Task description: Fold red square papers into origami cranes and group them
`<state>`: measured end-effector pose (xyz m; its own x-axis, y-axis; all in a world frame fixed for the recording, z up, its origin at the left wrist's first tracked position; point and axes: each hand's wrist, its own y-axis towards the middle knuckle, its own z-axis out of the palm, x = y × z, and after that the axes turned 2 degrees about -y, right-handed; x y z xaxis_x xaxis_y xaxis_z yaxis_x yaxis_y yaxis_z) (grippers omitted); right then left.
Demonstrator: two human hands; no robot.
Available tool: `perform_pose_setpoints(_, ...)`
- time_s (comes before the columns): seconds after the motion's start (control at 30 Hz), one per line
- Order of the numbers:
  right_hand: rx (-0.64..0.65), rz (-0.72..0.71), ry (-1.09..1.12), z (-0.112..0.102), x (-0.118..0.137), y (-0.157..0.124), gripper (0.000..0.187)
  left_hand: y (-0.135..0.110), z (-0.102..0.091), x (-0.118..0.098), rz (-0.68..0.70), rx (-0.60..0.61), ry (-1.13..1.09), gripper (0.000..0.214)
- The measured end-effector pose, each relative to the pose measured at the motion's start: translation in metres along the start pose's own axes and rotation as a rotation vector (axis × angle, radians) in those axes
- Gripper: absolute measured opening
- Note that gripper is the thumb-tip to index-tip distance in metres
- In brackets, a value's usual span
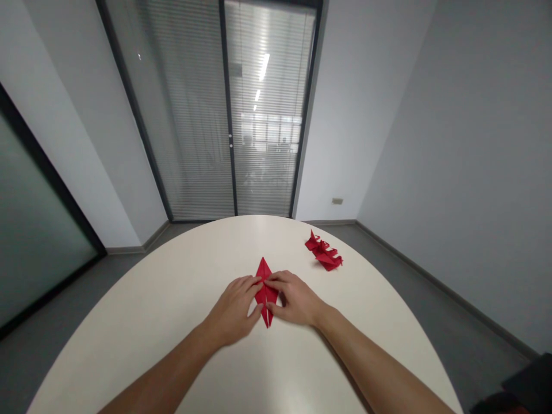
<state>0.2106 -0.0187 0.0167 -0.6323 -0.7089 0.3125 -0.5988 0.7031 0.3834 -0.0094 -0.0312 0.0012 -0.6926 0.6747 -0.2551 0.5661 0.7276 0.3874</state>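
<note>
A folded red paper (266,295), a long diamond pointed at both ends, lies on the table in front of me. Its lower half is split by a narrow slit down the middle. My left hand (236,307) holds its left side, with the fingertips on the upper middle and the thumb near the lower left edge. From the other side, my right hand (295,298) holds the paper with the fingers near its middle and the thumb by the slit. The fingers of both hands cover parts of the paper.
Several red origami cranes (326,256) stand in a row toward the right rim of the round white table (172,305). Beyond the table are a glass partition with blinds (267,115) and a grey wall (474,172). A dark object (528,382) shows at the lower right.
</note>
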Motion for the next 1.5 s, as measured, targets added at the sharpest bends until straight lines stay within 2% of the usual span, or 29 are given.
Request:
perform_pose_setpoints(0.4,0.110,-0.083,0.011,-0.005,-0.004,-0.004,0.076,0.001,-0.002,-0.004,-0.087,-0.001,0.041,0.047)
perform_pose_setpoints(0.6,0.185,-0.026,-0.019,-0.006,-0.003,-0.008,0.083,0.001,0.002,-0.004,-0.120,0.003,0.109,0.045)
perform_pose_setpoints(0.83,0.065,-0.036,-0.025,-0.011,0.002,-0.003,0.058,0.003,-0.006,-0.011,-0.126,-0.027,0.172,0.040)
perform_pose_setpoints(1.03,0.052,-0.067,-0.034,-0.013,0.002,0.000,0.035,0.010,-0.015,-0.013,-0.106,-0.037,0.151,0.022)
perform_pose_setpoints(1.27,0.060,-0.091,0.005,-0.014,0.000,0.000,0.031,0.009,-0.011,-0.007,-0.139,-0.013,0.122,0.019)
perform_pose_setpoints(1.5,0.072,-0.085,-0.005,-0.014,0.003,0.002,0.037,0.009,-0.017,-0.003,-0.155,0.036,0.146,0.019)
